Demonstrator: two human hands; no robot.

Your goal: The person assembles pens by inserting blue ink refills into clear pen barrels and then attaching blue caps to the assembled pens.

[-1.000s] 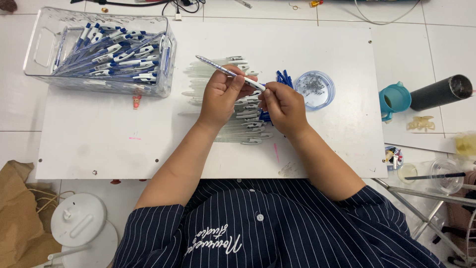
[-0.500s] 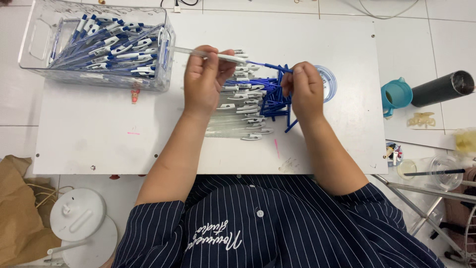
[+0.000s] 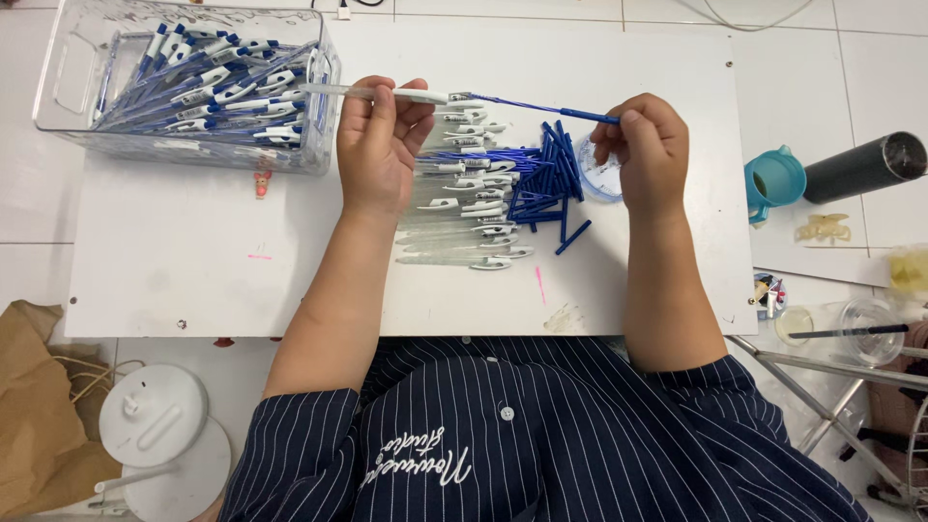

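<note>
Bright, even overhead light, soft faint shadows, mild glare on white surfaces, sharp focus throughout

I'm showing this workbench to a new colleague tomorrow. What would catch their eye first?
At the middle of the white board, the left hand holds a clear pen barrel level while the right hand pinches a thin blue refill at its open end. Between the hands lie clear barrels and a heap of blue pieces. At top left, a clear bin is full of pens.
</note>
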